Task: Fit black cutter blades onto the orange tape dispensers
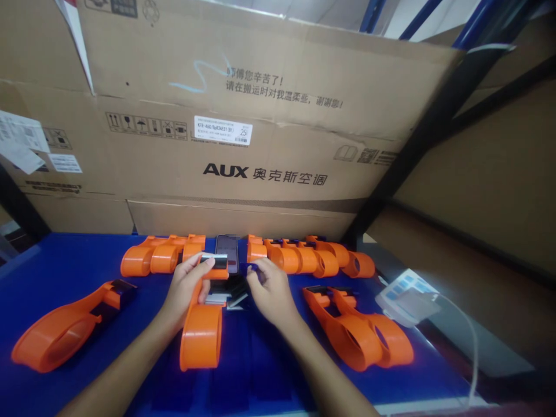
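My left hand (185,289) is closed around an orange tape dispenser (202,336), its round ring hanging down. At the upper end, under my left thumb, sits a black piece with a toothed metal edge (216,260). To its right, my right hand (271,292) pinches a small dark blue piece (248,267), whose kind I cannot make out. Between and below the hands lie several loose black and silver blade pieces (234,292), partly covered by the left hand and the dispenser.
More orange tape dispensers (284,259) line the back of the blue table (147,313). One dispenser (56,341) lies at left, two (354,336) at right. A phone (232,250) rests behind my hands. A white corded device (408,298) stands right, before a large cardboard box (260,133).
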`<state>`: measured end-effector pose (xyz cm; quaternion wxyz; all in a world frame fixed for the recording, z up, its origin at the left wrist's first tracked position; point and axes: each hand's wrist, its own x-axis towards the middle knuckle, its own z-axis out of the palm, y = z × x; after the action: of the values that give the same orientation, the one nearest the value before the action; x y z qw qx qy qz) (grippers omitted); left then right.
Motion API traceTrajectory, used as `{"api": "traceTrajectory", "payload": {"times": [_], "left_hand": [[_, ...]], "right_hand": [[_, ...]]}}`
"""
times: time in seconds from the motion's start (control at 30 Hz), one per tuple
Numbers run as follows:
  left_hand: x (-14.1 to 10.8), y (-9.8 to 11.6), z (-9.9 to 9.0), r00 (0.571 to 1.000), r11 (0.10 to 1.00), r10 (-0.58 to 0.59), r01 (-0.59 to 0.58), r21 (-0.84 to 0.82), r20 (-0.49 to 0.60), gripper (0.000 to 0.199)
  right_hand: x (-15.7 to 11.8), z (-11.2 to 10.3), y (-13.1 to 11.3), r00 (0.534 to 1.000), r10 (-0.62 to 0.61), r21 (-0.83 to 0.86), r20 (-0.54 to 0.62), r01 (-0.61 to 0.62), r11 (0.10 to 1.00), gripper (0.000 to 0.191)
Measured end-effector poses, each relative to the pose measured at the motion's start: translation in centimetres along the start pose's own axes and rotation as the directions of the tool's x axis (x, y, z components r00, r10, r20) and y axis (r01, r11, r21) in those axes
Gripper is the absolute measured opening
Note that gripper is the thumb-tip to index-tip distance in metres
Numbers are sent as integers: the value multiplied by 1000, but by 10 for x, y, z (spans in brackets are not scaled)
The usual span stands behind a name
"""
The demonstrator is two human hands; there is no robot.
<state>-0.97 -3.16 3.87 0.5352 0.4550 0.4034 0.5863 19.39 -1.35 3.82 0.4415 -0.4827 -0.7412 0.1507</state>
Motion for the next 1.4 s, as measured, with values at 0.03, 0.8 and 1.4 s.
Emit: {"api": "traceTrajectory", "payload": {"times": [0.03,0.8,1.4], "left_hand": [[-1,1,1,1000,1000,-6,6,-13,-11,30],[0,2,6,997,997,-61,59,-42,-43,32],[-2,-2,10,1000,998,-17,16,60,20,37]], "right_hand": [[1,0,1,999,9,-61,31,-7,998,15],[-4,-21,18,938,202,-367,283,-88,926,10],[-9,-4,-9,975,-192,180,107,171,969,38]]}}
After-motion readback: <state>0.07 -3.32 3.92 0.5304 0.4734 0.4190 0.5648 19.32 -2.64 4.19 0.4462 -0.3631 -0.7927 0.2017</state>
